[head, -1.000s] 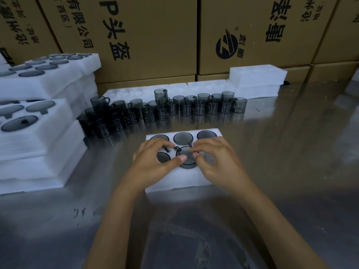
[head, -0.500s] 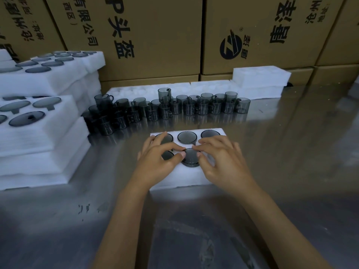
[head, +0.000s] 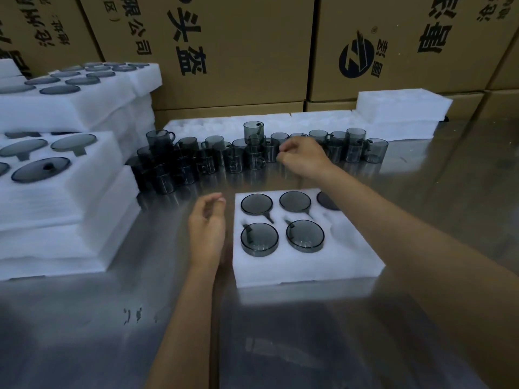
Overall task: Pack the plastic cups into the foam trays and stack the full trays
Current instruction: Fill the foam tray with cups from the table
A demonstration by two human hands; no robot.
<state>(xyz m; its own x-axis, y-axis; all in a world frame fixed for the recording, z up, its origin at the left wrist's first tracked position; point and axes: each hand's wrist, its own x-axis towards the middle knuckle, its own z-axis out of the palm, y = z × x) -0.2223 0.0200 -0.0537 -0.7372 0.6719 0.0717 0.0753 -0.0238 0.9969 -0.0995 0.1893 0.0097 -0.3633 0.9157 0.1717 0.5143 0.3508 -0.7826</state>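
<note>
a white foam tray (head: pixel 306 265) sits on the shiny metal table (head: pixel 84 332), and everything else is placed from it. five smoky grey plastic cups sit upside down in its wells: two in the near row (head: pixel 305 236), three in the far row (head: pixel 256 204), the far right one partly hidden by the right forearm; the near right well looks unfilled, though the arm crosses its edge. just left of the tray the left hand (head: pixel 207 228) hovers edge-on, fingers loosely curled, holding nothing. beyond the tray the right hand (head: pixel 303 158) reaches across it to a crowded row of loose cups (head: pixel 233 161) standing on the table, some stacked two high; its fingers are curled in at the cups, and whether they grip one cannot be told, since the hand covers those behind it. to the tray's left rise stacks of filled foam trays (head: pixel 64 192). behind the loose cups lie more white foam pieces (head: pixel 401 108), and past those a wall of printed cardboard boxes (head: pixel 238 51).
</note>
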